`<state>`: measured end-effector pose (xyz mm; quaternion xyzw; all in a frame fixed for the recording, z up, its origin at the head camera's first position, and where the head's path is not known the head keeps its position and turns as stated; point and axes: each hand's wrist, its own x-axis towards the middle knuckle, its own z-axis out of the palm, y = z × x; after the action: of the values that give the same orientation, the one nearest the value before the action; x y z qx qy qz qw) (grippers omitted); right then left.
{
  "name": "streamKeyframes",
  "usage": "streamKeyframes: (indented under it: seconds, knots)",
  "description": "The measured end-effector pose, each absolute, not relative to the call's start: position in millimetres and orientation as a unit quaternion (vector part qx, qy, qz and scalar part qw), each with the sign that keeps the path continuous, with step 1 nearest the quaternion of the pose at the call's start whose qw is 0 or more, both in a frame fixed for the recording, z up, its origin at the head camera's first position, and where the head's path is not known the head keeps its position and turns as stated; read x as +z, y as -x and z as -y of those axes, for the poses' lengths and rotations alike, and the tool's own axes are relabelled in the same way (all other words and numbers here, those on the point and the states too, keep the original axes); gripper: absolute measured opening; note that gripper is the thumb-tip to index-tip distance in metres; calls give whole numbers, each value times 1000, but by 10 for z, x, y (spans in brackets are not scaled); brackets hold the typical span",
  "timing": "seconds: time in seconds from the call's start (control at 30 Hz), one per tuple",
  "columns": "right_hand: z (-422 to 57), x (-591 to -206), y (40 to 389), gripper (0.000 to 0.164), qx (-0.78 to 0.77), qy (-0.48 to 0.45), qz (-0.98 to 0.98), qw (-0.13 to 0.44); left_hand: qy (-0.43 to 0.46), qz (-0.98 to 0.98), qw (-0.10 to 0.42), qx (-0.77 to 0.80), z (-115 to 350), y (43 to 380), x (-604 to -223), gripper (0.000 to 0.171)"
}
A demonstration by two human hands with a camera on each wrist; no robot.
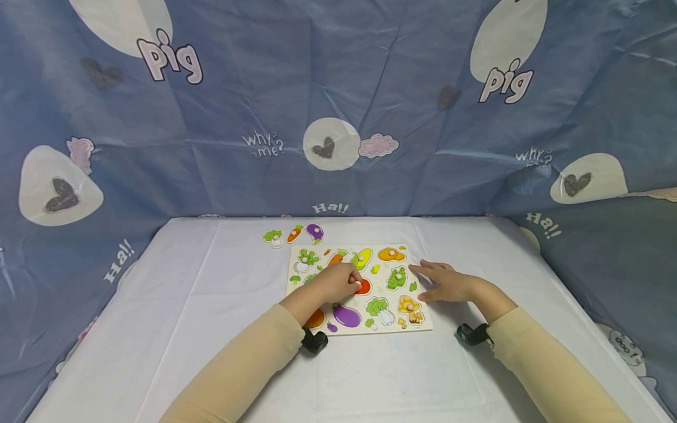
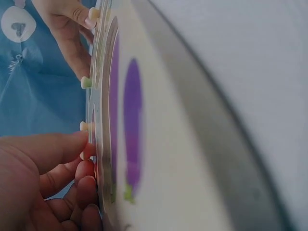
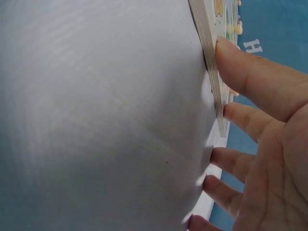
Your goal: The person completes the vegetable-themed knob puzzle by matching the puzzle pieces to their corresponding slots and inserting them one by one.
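Observation:
A wooden vegetable puzzle board (image 1: 394, 330) lies flat on the white tablecloth. My left hand (image 1: 355, 284) rests on its middle, fingers curled, pinching the knob of a red tomato piece (image 1: 365, 288). In the left wrist view the left hand's fingers (image 2: 84, 168) curl against the board (image 2: 163, 144) beside a purple eggplant piece (image 2: 132, 120). My right hand (image 1: 429, 282) lies flat with straight fingers at the board's right edge. In the right wrist view its thumb (image 3: 240, 67) presses on the board's edge (image 3: 207, 38) and the other fingers spread on the cloth.
Three loose pieces lie beyond the board's far left corner: a green vegetable (image 1: 273, 237), a carrot (image 1: 295, 234) and a purple eggplant (image 1: 314, 232). Blue printed fabric (image 1: 338, 117) hangs as walls round the white-covered table (image 1: 185, 305).

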<state>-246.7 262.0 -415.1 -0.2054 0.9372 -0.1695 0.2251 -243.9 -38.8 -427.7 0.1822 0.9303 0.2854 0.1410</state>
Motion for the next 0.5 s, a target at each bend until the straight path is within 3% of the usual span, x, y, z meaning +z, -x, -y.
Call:
streamKeyframes:
  seconds: [0.5]
  knots:
    - [-2624,-4155,2468,84,-170,200,-938,227,-197,-926,141,289,565,2433,-4192,24]
